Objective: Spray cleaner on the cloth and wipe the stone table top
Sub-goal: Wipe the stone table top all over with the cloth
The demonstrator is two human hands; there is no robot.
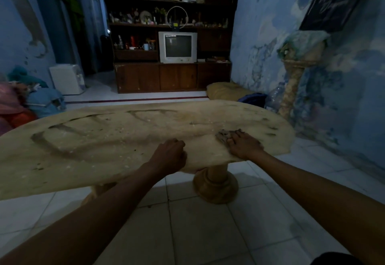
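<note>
While right hand point(243, 145) presses cloth point(224, 135) flat on stone table point(104, 139), left hand point(171, 152) fisted, empty

The counter point(116, 139) is matt, veined beige stone; the cloth point(224, 135) looks crumpled, grey fabric; the floor point(198, 223) is glossy white tile.

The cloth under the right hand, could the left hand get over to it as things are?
Probably yes. The left hand rests on the table top near edge, with only bare stone between it and the cloth.

Television point(177, 47) – wooden cabinet point(173, 77) beneath
</note>
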